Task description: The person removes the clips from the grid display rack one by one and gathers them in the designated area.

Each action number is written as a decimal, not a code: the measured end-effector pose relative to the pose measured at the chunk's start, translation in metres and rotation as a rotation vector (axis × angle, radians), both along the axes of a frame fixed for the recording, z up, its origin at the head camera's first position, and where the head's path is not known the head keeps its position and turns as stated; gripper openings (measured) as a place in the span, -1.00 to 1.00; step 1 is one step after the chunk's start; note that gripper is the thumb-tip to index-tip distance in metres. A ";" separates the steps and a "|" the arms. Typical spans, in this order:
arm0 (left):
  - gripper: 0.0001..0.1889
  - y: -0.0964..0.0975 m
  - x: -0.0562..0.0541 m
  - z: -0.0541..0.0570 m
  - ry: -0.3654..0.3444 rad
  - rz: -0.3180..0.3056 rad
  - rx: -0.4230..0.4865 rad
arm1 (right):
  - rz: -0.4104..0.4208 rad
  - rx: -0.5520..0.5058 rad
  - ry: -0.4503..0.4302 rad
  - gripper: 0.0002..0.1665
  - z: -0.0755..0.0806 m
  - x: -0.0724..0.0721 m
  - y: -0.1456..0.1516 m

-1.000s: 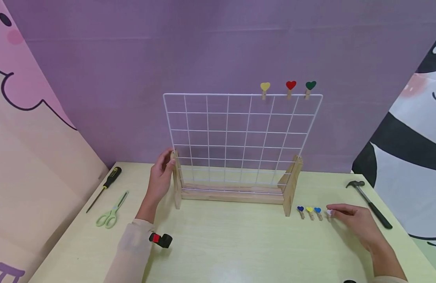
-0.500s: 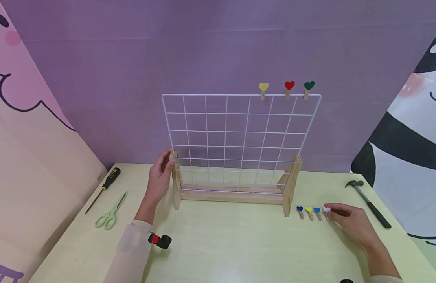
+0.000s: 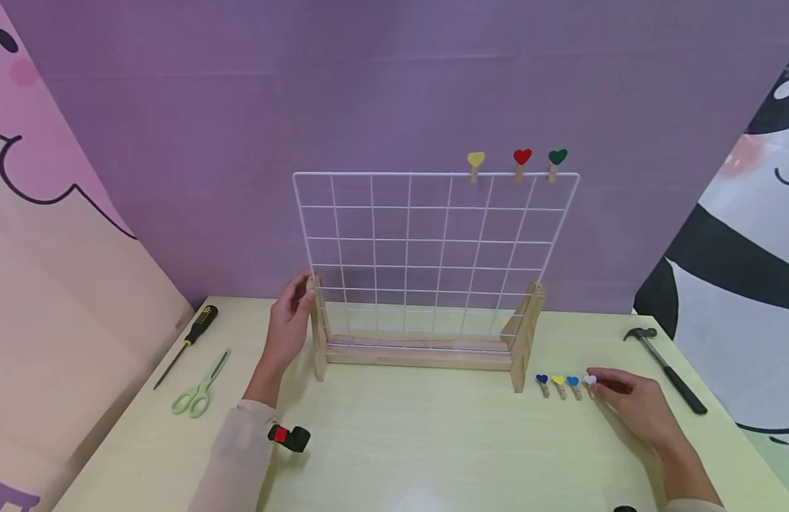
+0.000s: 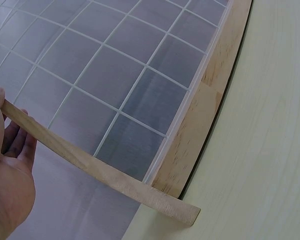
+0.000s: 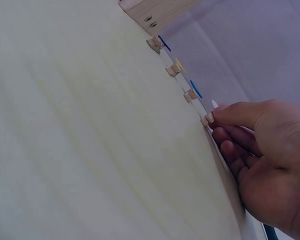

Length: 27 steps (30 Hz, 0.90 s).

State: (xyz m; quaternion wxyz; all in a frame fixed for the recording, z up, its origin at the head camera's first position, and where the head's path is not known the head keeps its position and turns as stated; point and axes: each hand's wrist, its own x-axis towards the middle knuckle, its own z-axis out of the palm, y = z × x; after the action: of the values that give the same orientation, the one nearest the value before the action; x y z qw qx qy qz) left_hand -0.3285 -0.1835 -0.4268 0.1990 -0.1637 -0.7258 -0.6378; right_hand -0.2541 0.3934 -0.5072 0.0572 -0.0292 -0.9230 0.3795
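The small wooden clip topped with a white heart is at the worktop, toward its right edge, pinched between the thumb and fingers of the right hand; whether it is lifted is hard to tell. Just left of it, in a row, lie wooden clips with light blue, yellow and dark blue hearts. Beyond the row's left end stands a pale wooden stand bearing an upright white wire grid, near the far edge. The left hand grips the stand's left upright. Pale yellow, red and dark green heart clips sit on the grid's top wire, toward its right corner. A black-handled claw hammer lies along the right edge; light green scissors and a black-and-yellow screwdriver lie near the far left corner.
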 end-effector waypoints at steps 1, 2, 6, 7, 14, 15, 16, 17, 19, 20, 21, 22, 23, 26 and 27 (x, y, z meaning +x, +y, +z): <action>-0.55 0.000 0.000 0.000 -0.004 0.000 -0.003 | -0.003 0.004 0.002 -0.55 -0.001 0.000 0.000; -0.55 0.000 0.000 0.000 -0.006 0.003 -0.006 | -0.004 0.007 0.003 -0.56 -0.002 0.000 0.000; -0.54 0.000 -0.001 0.000 -0.013 0.008 -0.015 | -0.006 0.016 0.008 -0.58 -0.004 0.000 -0.001; -0.54 0.000 -0.001 0.000 -0.014 0.011 -0.017 | -0.007 0.017 0.007 -0.57 -0.004 0.000 -0.001; -0.54 0.000 -0.001 0.000 -0.009 0.003 -0.007 | -0.024 -0.054 -0.033 -0.49 0.008 0.002 0.001; -0.54 0.000 -0.001 0.000 -0.008 -0.003 -0.003 | -0.026 -0.082 -0.034 -0.47 0.013 0.003 0.002; -0.54 0.001 -0.002 0.000 -0.006 -0.009 -0.002 | -0.026 -0.114 -0.037 -0.45 0.018 0.003 0.002; -0.54 0.001 -0.002 -0.001 -0.004 -0.013 -0.002 | -0.023 -0.150 -0.031 -0.44 0.023 0.004 0.002; -0.54 0.001 -0.004 -0.002 0.002 -0.015 -0.010 | -0.011 -0.209 -0.003 -0.46 0.037 0.004 0.000; -0.53 0.002 -0.005 -0.002 0.005 -0.017 -0.013 | 0.002 -0.232 0.022 -0.48 0.045 0.004 -0.001; -0.53 0.002 -0.005 -0.002 0.005 -0.017 -0.016 | 0.015 -0.246 0.044 -0.50 0.054 0.004 -0.004; -0.52 0.002 -0.005 -0.002 0.008 -0.017 -0.019 | 0.028 -0.250 0.066 -0.51 0.064 0.003 -0.007; -0.52 0.001 -0.005 -0.003 0.011 -0.018 -0.018 | 0.040 -0.253 0.098 -0.53 0.074 0.002 -0.010; -0.52 -0.001 -0.005 -0.004 0.003 -0.011 -0.015 | 0.077 -0.250 0.175 -0.58 0.105 -0.002 -0.021; -0.52 -0.001 -0.005 -0.004 0.000 -0.010 -0.013 | 0.083 -0.247 0.190 -0.57 0.115 -0.004 -0.025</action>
State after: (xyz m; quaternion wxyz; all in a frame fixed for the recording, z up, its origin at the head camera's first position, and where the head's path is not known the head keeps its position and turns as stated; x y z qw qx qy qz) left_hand -0.3339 -0.1848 -0.4311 0.1948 -0.1683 -0.7290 -0.6342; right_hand -0.2579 0.3689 -0.3920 0.1246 0.0382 -0.8601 0.4932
